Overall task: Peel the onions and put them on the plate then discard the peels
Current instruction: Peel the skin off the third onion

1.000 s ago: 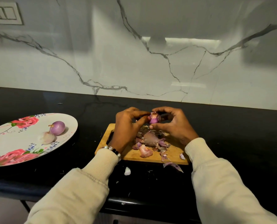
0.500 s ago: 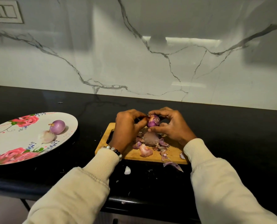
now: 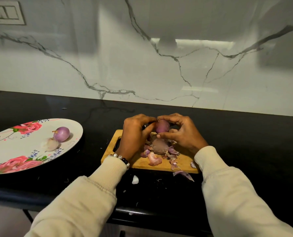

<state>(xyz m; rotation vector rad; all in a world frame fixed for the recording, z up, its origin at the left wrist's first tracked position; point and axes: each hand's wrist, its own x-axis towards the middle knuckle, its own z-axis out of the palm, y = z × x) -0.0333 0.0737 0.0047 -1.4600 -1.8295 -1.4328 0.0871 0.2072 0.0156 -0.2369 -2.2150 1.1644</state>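
A black countertop (image 3: 244, 142) is seen running below a white marble-veined backsplash (image 3: 142, 65), on which a switch plate (image 3: 5, 13) is mounted at the upper left. A large floral plate (image 3: 14, 151) is set on the counter at the left, well apart from the hands; two peeled onions are held in it, a purple one (image 3: 61, 134) and a paler one (image 3: 50, 144) just beside and touching it. A wooden cutting board (image 3: 181, 165) is laid in the middle of the counter, its left part covered by the left wrist, where a beaded bracelet (image 3: 121, 158) is worn below a cream sleeve (image 3: 84, 199). A heap of purple onion peels (image 3: 160, 147) is piled on the board, and loose scraps (image 3: 183, 174) are scattered over its near edge onto the counter, with a white fragment (image 3: 135, 179) beside them. A small purple onion (image 3: 162, 126) is held above the board, over the peels, between both hands. The left hand (image 3: 135, 132) is curled round its left side, and the right hand (image 3: 183, 132) is curled round its right, with the thumb pressed under it and the fingertips arched over its top.
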